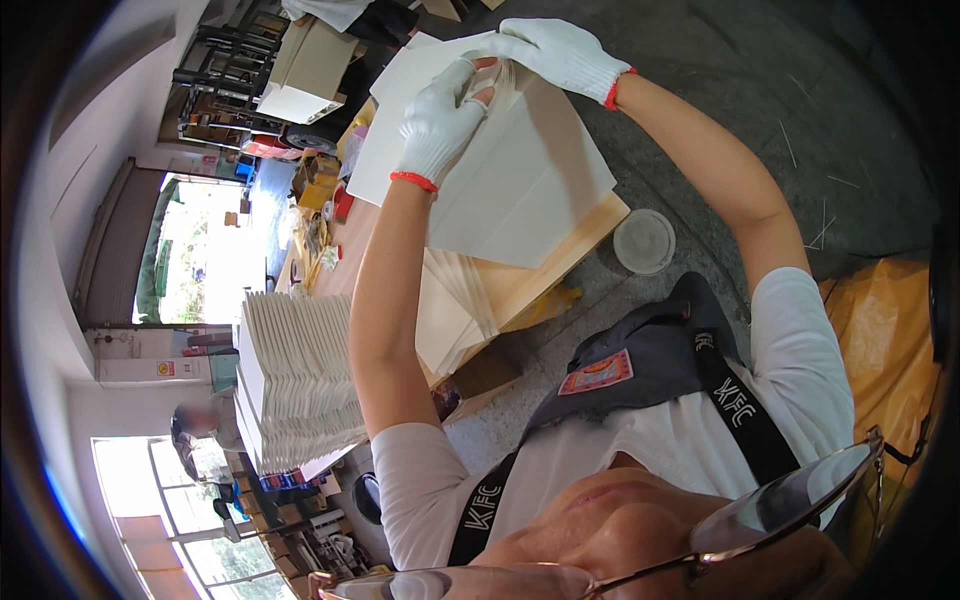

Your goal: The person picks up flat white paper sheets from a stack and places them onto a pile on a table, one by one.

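A white, faintly creased cardboard sheet (pixel 520 190) is touched by the half-curled left hand (pixel 438 120) and outstretched right hand (pixel 562 52), any grip being unclear.

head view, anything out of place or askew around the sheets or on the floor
Thin pale strips lie scattered on the dark floor at upper right, like stray scraps. Beside the left forearm, pale sheets fan out unevenly rather than squared.

The left arm (pixel 390 290) rises nearly straight to the upper middle of the frame; its gloved left hand (pixel 435 128) holds two bare-tipped fingers (pixel 485 97) apart. The right arm (pixel 705 155) bends at the elbow, the gloved right hand (pixel 562 55) stretched leftward.
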{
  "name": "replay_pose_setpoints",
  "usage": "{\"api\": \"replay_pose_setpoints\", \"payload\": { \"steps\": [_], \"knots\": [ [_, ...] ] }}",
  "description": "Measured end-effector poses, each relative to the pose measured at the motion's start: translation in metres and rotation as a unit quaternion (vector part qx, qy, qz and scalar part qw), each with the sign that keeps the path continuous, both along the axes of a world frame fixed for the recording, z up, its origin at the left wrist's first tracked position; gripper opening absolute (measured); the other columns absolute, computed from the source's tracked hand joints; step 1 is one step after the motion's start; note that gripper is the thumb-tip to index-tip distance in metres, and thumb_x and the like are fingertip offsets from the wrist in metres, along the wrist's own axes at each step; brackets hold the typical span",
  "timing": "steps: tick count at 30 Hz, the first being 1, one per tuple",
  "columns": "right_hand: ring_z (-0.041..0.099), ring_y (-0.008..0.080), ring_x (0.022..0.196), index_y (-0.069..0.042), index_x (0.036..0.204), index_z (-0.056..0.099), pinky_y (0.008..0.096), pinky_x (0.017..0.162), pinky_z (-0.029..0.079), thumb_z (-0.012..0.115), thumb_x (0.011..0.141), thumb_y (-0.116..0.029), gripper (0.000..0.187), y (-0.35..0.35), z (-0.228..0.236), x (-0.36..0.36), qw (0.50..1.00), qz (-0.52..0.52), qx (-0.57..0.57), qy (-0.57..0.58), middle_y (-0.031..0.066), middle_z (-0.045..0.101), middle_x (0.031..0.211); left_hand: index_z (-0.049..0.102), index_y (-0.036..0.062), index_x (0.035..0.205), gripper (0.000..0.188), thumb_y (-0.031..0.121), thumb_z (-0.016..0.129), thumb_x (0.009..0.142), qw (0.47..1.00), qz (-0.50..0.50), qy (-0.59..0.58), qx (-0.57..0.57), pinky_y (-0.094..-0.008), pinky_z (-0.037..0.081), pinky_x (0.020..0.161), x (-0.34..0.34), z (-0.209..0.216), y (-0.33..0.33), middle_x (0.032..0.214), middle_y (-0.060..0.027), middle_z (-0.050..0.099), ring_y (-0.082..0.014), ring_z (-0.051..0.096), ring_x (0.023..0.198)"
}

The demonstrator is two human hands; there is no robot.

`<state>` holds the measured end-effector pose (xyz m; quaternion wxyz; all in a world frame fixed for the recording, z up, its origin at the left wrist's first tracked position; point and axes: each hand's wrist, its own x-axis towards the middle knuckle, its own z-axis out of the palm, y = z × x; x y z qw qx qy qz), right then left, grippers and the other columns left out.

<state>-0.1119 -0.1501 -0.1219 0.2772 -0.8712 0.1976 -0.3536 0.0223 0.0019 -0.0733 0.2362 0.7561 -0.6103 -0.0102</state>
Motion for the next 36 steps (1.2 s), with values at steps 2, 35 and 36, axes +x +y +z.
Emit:
{"api": "replay_pose_setpoints", "payload": {
  "steps": [2,35,36],
  "knots": [
    [0.064,0.0301,0.084,-0.014,0.099,0.064,0.0412,0.075,0.049,0.036,0.098,-0.053,0.048,0.003,-0.004,0.001,0.999,-0.009,0.020,-0.026,0.0095,0.067,0.088,0.064,0.0186,0.126,0.038,0.030,0.065,0.089,0.996,-0.022,0.084,-0.025,-0.0327,0.051,0.084,0.000,-0.001,0.002,0.105,-0.0102,0.072,-0.0227,0.067,0.091],
    [0.065,0.0281,0.085,-0.014,0.120,0.058,0.0398,0.071,0.053,0.047,0.095,-0.025,0.030,-0.010,-0.039,0.011,0.987,-0.025,-0.145,-0.072,0.0078,0.061,0.104,0.064,0.0186,0.117,0.037,0.031,0.073,0.083,0.999,-0.012,0.037,-0.004,-0.0341,0.051,0.077,-0.009,0.001,0.003,0.092,-0.0103,0.071,-0.0238,0.068,0.082],
    [0.066,0.0296,0.084,-0.015,0.112,0.061,0.0414,0.072,0.051,0.043,0.097,-0.038,0.033,-0.007,-0.036,0.011,0.990,-0.022,-0.103,-0.089,0.0092,0.065,0.095,0.064,0.0192,0.118,0.035,0.030,0.071,0.085,0.999,-0.023,0.026,-0.017,-0.0342,0.051,0.076,-0.008,0.001,0.003,0.091,-0.0104,0.071,-0.0238,0.068,0.081]
  ]
}}
